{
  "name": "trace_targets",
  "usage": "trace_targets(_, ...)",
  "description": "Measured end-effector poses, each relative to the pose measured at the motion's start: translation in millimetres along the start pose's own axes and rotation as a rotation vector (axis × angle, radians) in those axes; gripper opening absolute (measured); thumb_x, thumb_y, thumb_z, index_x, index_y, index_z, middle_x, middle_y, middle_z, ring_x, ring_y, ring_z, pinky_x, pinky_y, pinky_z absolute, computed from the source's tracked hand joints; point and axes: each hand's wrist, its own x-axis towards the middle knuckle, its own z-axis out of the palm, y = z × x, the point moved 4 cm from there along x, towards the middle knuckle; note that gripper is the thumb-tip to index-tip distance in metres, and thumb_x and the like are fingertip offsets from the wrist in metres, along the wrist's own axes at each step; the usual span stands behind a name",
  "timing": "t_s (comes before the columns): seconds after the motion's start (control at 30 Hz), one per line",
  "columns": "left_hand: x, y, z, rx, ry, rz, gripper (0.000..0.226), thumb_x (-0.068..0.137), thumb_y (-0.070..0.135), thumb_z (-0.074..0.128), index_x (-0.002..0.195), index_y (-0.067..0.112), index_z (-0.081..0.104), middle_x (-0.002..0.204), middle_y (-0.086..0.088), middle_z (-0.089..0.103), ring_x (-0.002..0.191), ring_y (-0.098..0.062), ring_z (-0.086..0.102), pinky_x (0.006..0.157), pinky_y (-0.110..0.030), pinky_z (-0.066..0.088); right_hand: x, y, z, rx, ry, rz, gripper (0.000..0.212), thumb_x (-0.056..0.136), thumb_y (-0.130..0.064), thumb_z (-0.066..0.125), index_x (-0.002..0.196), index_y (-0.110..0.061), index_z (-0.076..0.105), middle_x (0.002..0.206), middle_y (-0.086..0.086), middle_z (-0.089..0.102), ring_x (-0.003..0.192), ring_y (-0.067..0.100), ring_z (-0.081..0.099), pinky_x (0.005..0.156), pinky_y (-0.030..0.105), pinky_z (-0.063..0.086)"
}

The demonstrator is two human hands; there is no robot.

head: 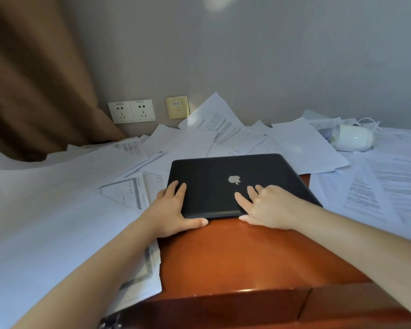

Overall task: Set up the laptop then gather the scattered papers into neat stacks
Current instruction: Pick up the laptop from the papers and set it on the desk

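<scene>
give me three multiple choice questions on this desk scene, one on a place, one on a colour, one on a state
1. Where are the white wall sockets?
A. on the wall left of the laptop, beside the brown curtain
B. on the front edge of the desk
C. on the wall far to the right

2. What colour is the laptop's lid?
A. silver
B. black
C. white

3. What state is the laptop in?
A. open with the screen lit
B. closed, lid down
C. half open

Answers:
1 A, both sockets sit low on the wall next to the curtain.
2 B, the whole lid is black.
3 B, the lid lies flat and the left hand and right hand rest on top of it.
</scene>
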Motion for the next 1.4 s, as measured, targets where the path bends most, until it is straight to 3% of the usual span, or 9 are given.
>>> trace_targets(0.1,-2.8,-0.6,-2.3,-0.001,0.036,0.014,0.108,0.072,0.076,0.052,0.152,0.022,0.004,0.159,0.002,0.001,0.144,-0.026,0.012,0.113,-0.039,0.024,1.1,-7.6,-2.6,-0.026,0.027,-0.095,0.059,0.103,-0.038,0.024,0.146,0.002,0.020,0.113,0.031,0.057,0.090,0.040,0.063,0.066,0.040,0.050)
trace_targets(0.2,-4.7,-0.9,-5.1,0.005,0.060,0.030,0.104,0.073,0.075,0.052,0.152,0.022,0.009,0.159,0.002,0.007,0.143,-0.025,0.017,0.112,-0.037,0.026,4.1,-10.3,-9.4,0.030,-0.004,-0.093,0.054,0.105,-0.029,0.018,0.147,0.003,0.007,0.120,0.034,0.053,0.096,0.043,0.060,0.078,0.048,0.053)
trace_targets(0.4,-7.8,-0.5,-6.2,0.005,0.081,0.039,0.102,0.073,0.075,0.051,0.151,0.022,0.012,0.158,0.001,0.010,0.143,-0.024,0.020,0.113,-0.038,0.027,-6.0,-8.2,-0.1,-0.169,0.138,-0.056,0.055,0.071,-0.011,0.078,0.120,0.004,0.060,0.075,0.030,0.065,0.043,0.031,0.057,0.034,0.027,0.039)
trace_targets(0.57,-11.9,-6.9,-12.8,-0.204,0.199,0.078,0.107,0.058,0.085,0.042,0.146,0.026,0.027,0.152,0.004,0.026,0.136,-0.017,0.032,0.107,-0.030,0.032,-11.2,-0.3,-14.0,-0.215,0.486,-0.084,0.054,0.065,0.018,0.035,0.109,0.005,0.064,0.058,0.019,0.057,0.036,0.022,0.045,0.033,0.022,0.026)
trace_targets(0.83,-12.6,-19.3,-36.7,-0.633,0.489,0.133,0.099,0.061,0.052,0.073,0.141,0.048,0.014,0.146,0.016,0.033,0.100,0.002,0.056,0.088,-0.019,0.043,-4.4,23.6,-15.1,-0.009,0.779,0.093,0.028,0.073,0.002,0.068,0.089,-0.008,0.048,0.052,-0.001,0.041,0.041,0.013,0.037,0.037,0.023,0.030)
trace_targets(0.97,-8.2,-23.8,-26.2,-0.591,0.439,0.097,0.107,0.061,0.050,0.075,0.144,0.047,0.007,0.151,0.013,0.028,0.125,-0.016,0.049,0.097,-0.028,0.043,-12.9,12.7,-17.4,-0.001,0.889,0.116,0.014,0.089,-0.016,0.060,0.083,-0.011,0.049,0.054,-0.001,0.041,0.045,0.013,0.037,0.040,0.023,0.031)
trace_targets(1.1,-9.4,-30.9,-12.3,-0.586,0.434,0.047,0.106,0.073,0.023,0.079,0.148,0.037,0.005,0.153,0.008,0.025,0.092,0.015,0.053,0.079,-0.001,0.041,-15.3,12.3,-19.8,-0.004,0.932,0.151,0.018,0.088,-0.013,0.060,0.072,-0.010,0.054,0.053,-0.002,0.038,0.045,0.012,0.034,0.039,0.023,0.032)
trace_targets(1.27,-10.4,-39.7,-9.0,-0.411,0.479,-0.091,0.113,0.070,0.041,0.079,0.151,0.022,0.003,0.155,-0.002,0.021,0.132,-0.019,0.035,0.111,-0.039,0.031,-15.1,11.2,-19.6,-0.002,0.927,0.181,0.024,0.087,-0.010,0.062,0.064,-0.013,0.056,0.052,-0.003,0.038,0.043,0.012,0.036,0.039,0.023,0.035)
trace_targets(1.4,-9.7,-41.8,-10.9,-0.122,0.409,-0.215,0.098,0.073,0.063,0.065,0.148,0.020,0.018,0.153,-0.005,0.027,0.140,-0.027,0.021,0.113,-0.044,0.017,-11.4,21.6,-26.5,-0.007,0.946,0.197,0.027,0.089,-0.011,0.059,0.063,-0.013,0.058,0.048,-0.003,0.039,0.040,0.013,0.039,0.038,0.023,0.036)
